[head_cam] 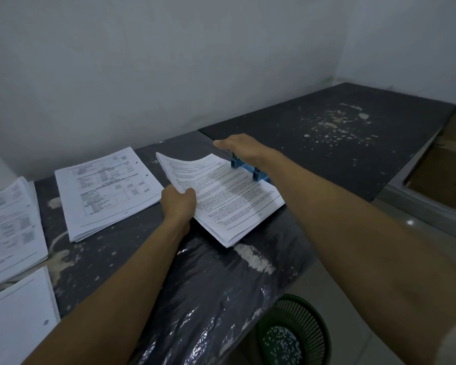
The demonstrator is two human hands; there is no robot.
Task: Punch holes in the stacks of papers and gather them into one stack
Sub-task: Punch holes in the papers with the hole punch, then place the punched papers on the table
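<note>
Paper stack [221,196] gripped by left hand [178,204], punched stack [108,191] beside

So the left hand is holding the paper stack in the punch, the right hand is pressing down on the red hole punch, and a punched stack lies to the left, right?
Nearly, but the hole punch is blue, not red, as the head view shows. The rest holds: the left hand grips the paper stack in the punch, the right hand presses down on it, and a punched stack lies to the left.

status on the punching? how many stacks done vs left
Done: one stack shows punched holes along its right edge. In hand: left hand grips a stack fed into the blue punch, right hand pressing it. Left: two stacks at far left, holes unclear; nothing gathered.
</note>
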